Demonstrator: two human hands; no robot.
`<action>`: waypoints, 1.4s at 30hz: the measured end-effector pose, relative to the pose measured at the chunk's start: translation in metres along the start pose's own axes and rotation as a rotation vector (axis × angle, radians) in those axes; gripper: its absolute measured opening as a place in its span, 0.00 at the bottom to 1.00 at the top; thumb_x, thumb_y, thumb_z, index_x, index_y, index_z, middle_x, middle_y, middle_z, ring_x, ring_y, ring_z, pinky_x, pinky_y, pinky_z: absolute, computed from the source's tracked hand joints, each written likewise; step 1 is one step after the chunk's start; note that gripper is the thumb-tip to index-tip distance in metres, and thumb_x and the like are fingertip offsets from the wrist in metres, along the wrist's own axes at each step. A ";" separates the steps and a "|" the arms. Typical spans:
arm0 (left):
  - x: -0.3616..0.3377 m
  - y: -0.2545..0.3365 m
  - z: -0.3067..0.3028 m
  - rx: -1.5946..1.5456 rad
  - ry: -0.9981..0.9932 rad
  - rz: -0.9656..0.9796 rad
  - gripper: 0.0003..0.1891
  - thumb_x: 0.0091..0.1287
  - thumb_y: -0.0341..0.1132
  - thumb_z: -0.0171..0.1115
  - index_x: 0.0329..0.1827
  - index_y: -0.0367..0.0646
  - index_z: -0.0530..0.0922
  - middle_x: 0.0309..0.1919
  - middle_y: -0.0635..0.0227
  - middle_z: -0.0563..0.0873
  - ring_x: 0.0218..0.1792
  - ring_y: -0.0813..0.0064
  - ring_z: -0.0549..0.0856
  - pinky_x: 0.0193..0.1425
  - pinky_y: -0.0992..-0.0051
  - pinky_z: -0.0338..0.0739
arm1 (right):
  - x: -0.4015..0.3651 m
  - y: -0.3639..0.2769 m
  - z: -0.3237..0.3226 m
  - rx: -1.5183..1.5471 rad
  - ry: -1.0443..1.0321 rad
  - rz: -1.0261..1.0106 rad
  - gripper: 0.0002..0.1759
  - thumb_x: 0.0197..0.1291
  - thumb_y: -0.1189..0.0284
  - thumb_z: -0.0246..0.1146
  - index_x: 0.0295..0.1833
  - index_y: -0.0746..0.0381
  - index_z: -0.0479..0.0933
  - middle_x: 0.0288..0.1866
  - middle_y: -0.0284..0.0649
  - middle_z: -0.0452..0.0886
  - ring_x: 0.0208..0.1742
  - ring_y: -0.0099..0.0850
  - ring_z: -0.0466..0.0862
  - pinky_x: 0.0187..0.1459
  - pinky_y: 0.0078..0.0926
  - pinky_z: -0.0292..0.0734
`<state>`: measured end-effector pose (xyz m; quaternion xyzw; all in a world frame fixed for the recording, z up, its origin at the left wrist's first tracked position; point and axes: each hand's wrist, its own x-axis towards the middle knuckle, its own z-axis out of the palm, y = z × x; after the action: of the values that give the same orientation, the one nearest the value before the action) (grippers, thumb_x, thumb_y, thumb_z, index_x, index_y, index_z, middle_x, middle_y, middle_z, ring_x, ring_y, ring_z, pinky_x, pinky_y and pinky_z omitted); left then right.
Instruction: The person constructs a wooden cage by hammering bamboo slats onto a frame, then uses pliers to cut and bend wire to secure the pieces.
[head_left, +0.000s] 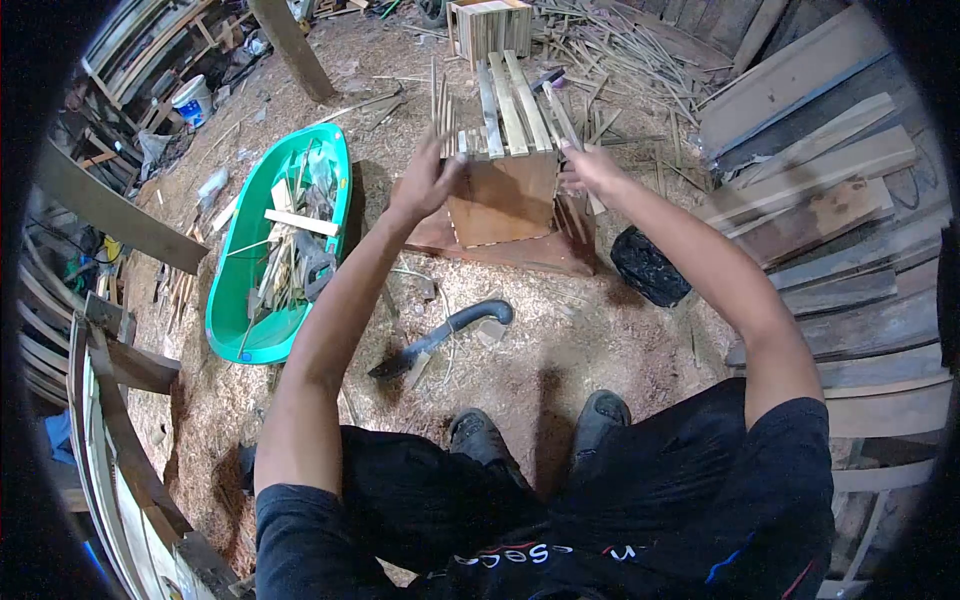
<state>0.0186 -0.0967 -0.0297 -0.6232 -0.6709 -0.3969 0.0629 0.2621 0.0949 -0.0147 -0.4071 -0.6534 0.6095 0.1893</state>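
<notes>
A slatted wooden box (503, 200), with a brown panel facing me and narrow pale slats along its top and sides, stands on a brown board (440, 238) on the floor. My left hand (428, 180) is closed around its upper left edge, thumb at the corner and fingers along the side slats. At the upper right edge, my right hand (592, 170) grips the box, with the thumb beside a loose-angled slat (561, 115) and the other fingers down the side. Between the hands, several slats jut out past the far side of the top.
A green tub (222, 290) of wood scraps lies left, with a handsaw (318, 272) at its edge. A dark curved-handled tool (440, 335) rests on the shavings near my feet. A black bag (650, 266) and planks (820, 210) are right; another slatted box (492, 28) stands behind.
</notes>
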 end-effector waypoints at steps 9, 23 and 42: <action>-0.008 -0.058 0.028 -0.739 0.278 -0.735 0.40 0.78 0.62 0.30 0.77 0.34 0.55 0.78 0.47 0.56 0.80 0.54 0.52 0.81 0.61 0.44 | 0.009 0.014 0.000 0.031 0.160 -0.061 0.23 0.74 0.56 0.55 0.56 0.69 0.71 0.39 0.44 0.79 0.36 0.33 0.82 0.37 0.33 0.80; -0.015 -0.007 0.036 -0.692 -0.057 -0.889 0.43 0.65 0.69 0.56 0.70 0.41 0.67 0.67 0.51 0.70 0.65 0.56 0.71 0.63 0.49 0.66 | -0.085 0.007 -0.056 0.222 -0.097 0.343 0.20 0.80 0.57 0.42 0.47 0.62 0.70 0.24 0.27 0.66 0.19 0.19 0.63 0.20 0.21 0.63; -0.012 0.029 0.022 -0.779 -0.032 -0.938 0.37 0.64 0.68 0.57 0.60 0.42 0.73 0.55 0.59 0.77 0.55 0.60 0.75 0.56 0.53 0.69 | -0.166 -0.020 -0.031 0.338 -0.143 0.385 0.14 0.79 0.60 0.43 0.42 0.58 0.62 0.21 0.24 0.61 0.15 0.16 0.59 0.12 0.17 0.54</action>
<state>0.0554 -0.0955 -0.0385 -0.2445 -0.6803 -0.5891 -0.3611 0.3784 -0.0109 0.0511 -0.4423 -0.4645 0.7621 0.0884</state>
